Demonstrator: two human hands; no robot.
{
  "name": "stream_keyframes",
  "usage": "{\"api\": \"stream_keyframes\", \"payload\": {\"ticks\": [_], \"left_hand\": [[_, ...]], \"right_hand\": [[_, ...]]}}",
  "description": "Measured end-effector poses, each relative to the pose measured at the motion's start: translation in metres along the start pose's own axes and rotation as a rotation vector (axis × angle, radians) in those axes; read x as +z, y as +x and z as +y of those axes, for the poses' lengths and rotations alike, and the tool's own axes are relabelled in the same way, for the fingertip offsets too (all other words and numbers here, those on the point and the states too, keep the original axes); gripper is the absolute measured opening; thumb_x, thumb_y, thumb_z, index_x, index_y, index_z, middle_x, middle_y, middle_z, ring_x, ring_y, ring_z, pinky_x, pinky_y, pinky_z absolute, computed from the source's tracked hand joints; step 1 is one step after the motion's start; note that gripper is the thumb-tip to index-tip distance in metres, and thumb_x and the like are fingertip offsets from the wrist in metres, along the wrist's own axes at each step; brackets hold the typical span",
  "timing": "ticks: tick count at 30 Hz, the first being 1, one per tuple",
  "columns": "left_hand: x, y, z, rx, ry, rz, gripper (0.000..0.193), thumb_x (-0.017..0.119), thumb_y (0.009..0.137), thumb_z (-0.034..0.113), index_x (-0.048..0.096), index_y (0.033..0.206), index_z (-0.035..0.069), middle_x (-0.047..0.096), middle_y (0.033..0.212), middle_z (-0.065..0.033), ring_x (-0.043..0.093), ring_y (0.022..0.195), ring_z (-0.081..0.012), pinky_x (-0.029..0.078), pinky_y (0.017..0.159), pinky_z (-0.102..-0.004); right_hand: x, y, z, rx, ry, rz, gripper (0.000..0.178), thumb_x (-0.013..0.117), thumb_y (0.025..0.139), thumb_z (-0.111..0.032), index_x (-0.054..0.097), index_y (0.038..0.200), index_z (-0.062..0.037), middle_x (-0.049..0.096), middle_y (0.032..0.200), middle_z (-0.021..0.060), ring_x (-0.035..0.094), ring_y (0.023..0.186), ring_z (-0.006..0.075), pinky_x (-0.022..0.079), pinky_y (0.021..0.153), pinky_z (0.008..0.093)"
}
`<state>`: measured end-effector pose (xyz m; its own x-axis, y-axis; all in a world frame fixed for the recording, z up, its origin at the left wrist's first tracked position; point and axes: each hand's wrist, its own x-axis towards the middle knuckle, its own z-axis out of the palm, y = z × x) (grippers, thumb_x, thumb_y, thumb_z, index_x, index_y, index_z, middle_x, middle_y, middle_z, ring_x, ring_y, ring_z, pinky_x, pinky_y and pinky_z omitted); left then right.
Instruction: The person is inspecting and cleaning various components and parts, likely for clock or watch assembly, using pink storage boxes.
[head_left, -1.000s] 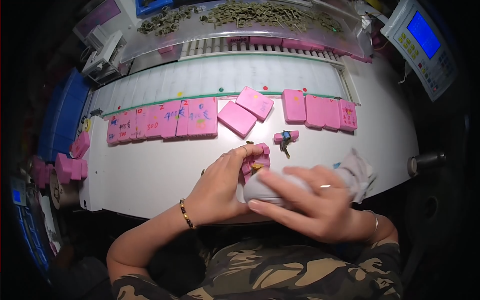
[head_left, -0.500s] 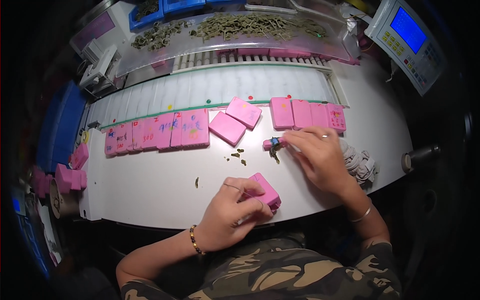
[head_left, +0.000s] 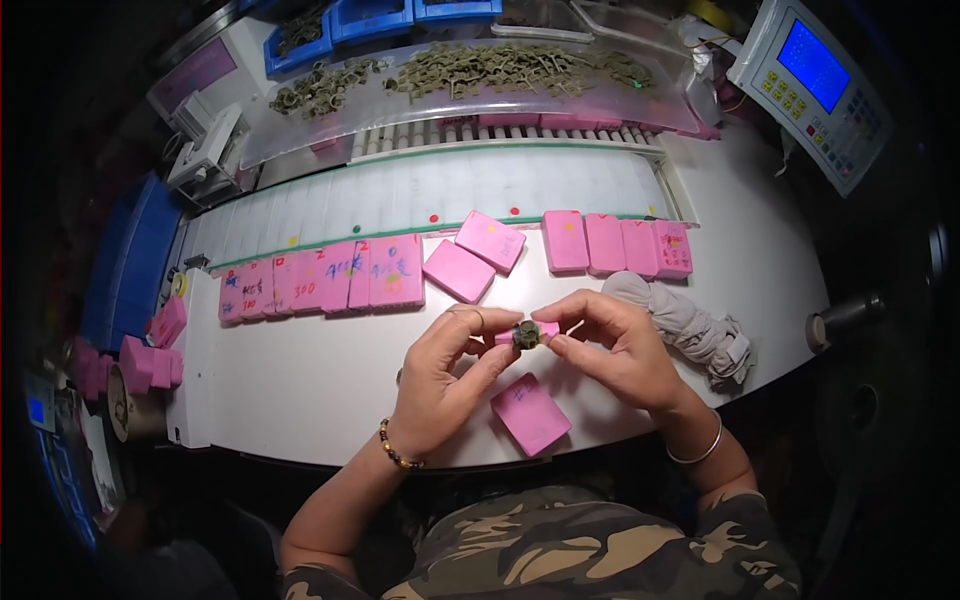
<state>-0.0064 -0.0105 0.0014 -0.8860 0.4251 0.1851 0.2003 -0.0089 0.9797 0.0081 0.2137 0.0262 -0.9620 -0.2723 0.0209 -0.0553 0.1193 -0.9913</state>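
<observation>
Over the middle of the white table, my left hand [head_left: 440, 370] and my right hand [head_left: 618, 350] face each other, their fingers closed on a small pink piece [head_left: 549, 330] from its two ends. Around its middle sits a dark greenish-brown clump [head_left: 526, 336], too small to make out in detail. Just below my hands a loose pink block [head_left: 532, 415] lies flat near the table's front edge. Two more pink blocks, a tilted one [head_left: 491, 242] and another [head_left: 459, 271], rest beyond my left hand.
Rows of pink blocks stand at left [head_left: 396, 272] and right [head_left: 566, 241] along a pale panel [head_left: 430, 190]. Behind it, a clear tray [head_left: 660, 108] bears many greenish-brown pieces. A crumpled grey cloth [head_left: 690, 335] lies right, beneath a control box [head_left: 815, 65] with a blue screen.
My left hand has let go of the pink block and risen to the small pink piece. My right hand has brought that piece left and nearer, and both hands now hold it.
</observation>
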Motion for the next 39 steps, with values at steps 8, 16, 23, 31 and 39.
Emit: {"api": "stream_keyframes", "payload": {"ticks": [8, 16, 23, 31, 39], "left_hand": [[0.011, 0.002, 0.007, -0.123, -0.190, 0.100, 0.022, 0.063, 0.098, 0.003, 0.064, 0.118, -0.005, 0.069, 0.100, -0.0074, 0.066, 0.084, -0.0108, 0.057, 0.073, -0.0257], [0.015, 0.006, -0.003, -0.295, -0.774, 0.162, 0.027, 0.060, 0.103, 0.015, 0.060, 0.122, -0.003, 0.067, 0.099, -0.0103, 0.065, 0.088, -0.0156, 0.056, 0.074, -0.0272], [0.007, 0.010, 0.009, -0.314, -0.933, 0.194, 0.032, 0.060, 0.102, 0.014, 0.056, 0.128, -0.004, 0.065, 0.106, -0.0088, 0.064, 0.095, -0.0142, 0.055, 0.079, -0.0269], [0.016, 0.006, 0.014, -0.185, -0.240, 0.098, 0.019, 0.064, 0.099, 0.007, 0.062, 0.113, -0.005, 0.066, 0.107, -0.0077, 0.065, 0.096, -0.0104, 0.053, 0.085, -0.0255], [0.023, 0.004, 0.017, -0.195, -0.343, 0.154, 0.017, 0.062, 0.100, 0.006, 0.061, 0.113, -0.005, 0.065, 0.107, -0.0062, 0.062, 0.097, -0.0095, 0.052, 0.083, -0.0243]], "right_hand": [[0.018, -0.005, -0.002, 0.033, 0.220, 0.122, 0.017, 0.065, 0.098, -0.008, 0.061, 0.112, -0.0008, 0.067, 0.097, 0.0047, 0.062, 0.084, 0.0043, 0.052, 0.065, 0.0196], [0.020, -0.002, 0.000, 0.000, 0.394, 0.219, 0.014, 0.064, 0.099, -0.010, 0.060, 0.109, -0.0005, 0.066, 0.092, 0.0052, 0.061, 0.079, 0.0064, 0.052, 0.061, 0.0210], [0.012, -0.004, -0.001, 0.076, 0.364, 0.214, 0.011, 0.065, 0.098, -0.008, 0.061, 0.104, -0.0015, 0.065, 0.086, 0.0033, 0.058, 0.071, 0.0042, 0.050, 0.058, 0.0202], [0.025, -0.006, 0.004, -0.013, 0.185, 0.196, 0.012, 0.071, 0.093, -0.004, 0.061, 0.099, -0.0010, 0.065, 0.087, 0.0006, 0.058, 0.074, 0.0008, 0.048, 0.063, 0.0171], [0.040, -0.006, 0.006, -0.045, 0.503, 0.286, 0.012, 0.067, 0.095, -0.002, 0.059, 0.103, -0.0028, 0.066, 0.091, 0.0019, 0.057, 0.080, 0.0016, 0.046, 0.066, 0.0173]]}}
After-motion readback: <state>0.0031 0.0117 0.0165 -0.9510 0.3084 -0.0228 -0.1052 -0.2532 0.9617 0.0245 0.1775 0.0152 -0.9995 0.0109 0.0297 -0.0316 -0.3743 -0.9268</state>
